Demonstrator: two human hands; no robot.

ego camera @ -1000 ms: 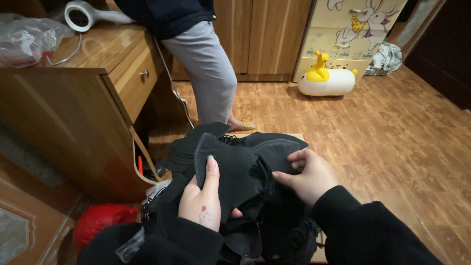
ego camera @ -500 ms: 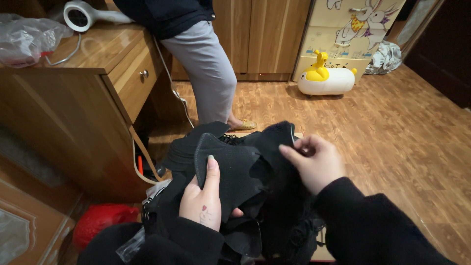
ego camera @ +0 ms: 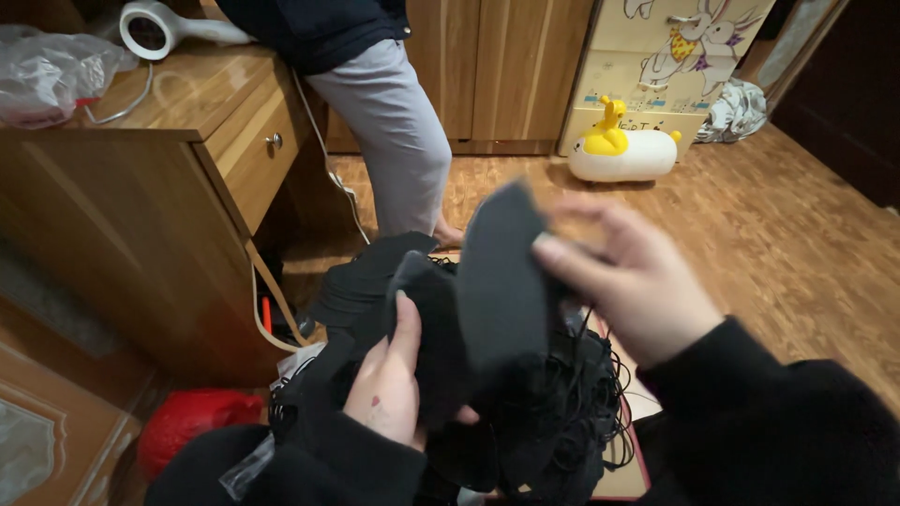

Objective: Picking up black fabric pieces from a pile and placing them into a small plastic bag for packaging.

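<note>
My left hand grips a bundle of black fabric pieces held low in front of me, fingers laid flat along one piece. My right hand, blurred by motion, pinches a curved black fabric piece and holds it up above the bundle. Tangled black threads hang from the right side of the bundle. Both sleeves are black.
A wooden desk with a drawer stands at the left, carrying a white hair dryer and a plastic bag. Another person's leg in grey trousers stands behind. A yellow-and-white duck toy sits on the wooden floor. A red bag lies at lower left.
My right hand has lifted a black fabric piece up and off the right side of the bundle. My left hand has stayed on the bundle.
</note>
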